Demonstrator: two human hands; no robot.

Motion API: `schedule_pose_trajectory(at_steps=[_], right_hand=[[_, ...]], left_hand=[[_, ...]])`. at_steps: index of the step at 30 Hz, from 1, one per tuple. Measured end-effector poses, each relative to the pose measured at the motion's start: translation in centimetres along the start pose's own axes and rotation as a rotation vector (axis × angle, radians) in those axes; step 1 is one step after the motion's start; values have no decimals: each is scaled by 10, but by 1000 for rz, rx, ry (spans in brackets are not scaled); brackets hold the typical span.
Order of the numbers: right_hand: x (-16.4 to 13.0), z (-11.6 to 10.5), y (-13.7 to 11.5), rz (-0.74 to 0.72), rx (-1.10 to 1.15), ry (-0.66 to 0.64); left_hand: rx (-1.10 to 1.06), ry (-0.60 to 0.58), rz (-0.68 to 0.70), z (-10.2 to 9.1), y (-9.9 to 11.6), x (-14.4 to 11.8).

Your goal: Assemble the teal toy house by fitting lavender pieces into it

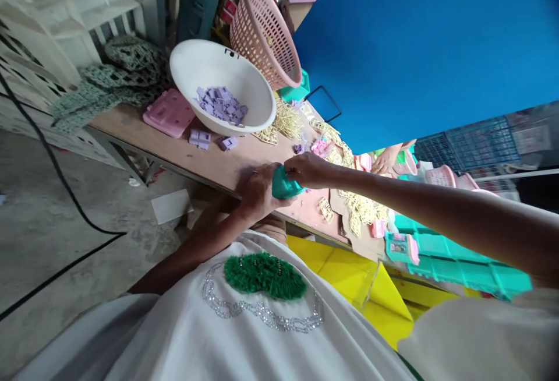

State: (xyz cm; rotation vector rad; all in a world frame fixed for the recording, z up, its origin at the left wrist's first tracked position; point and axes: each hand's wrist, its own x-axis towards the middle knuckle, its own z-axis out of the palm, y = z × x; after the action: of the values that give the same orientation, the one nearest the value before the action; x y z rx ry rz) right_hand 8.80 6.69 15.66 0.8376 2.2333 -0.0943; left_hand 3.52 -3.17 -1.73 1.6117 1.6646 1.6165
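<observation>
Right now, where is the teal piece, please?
The teal piece is near the middle of the head view, between the left hand and the right hand, by the table edge.

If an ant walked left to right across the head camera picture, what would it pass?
Black cable → pink plastic box → heaped purple pieces → turquoise piece being held → big turquoise tray.

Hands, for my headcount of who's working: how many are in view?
3: the left hand and right hand, both at the teal piece, and a co-worker's hand just below the blue sheet in the picture. Others may be hidden.
</observation>
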Motion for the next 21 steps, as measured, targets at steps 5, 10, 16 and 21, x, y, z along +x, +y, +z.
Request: schedule_pose_trajectory(at_steps=[5, 10, 16, 21], right_hand=[[0, 4, -13, 129, -59, 1], [2, -5, -23, 172, -65, -80], [8, -4, -30, 160, -63, 5], [8, -6, 7, 37, 278, -123]], left_hand=[[-20, -9, -16, -1, 3, -1], [-31, -34, -22, -2, 2, -2], [1, -29, -18, -2, 1, -2], [-5, -23, -6, -6, 0, 1]])
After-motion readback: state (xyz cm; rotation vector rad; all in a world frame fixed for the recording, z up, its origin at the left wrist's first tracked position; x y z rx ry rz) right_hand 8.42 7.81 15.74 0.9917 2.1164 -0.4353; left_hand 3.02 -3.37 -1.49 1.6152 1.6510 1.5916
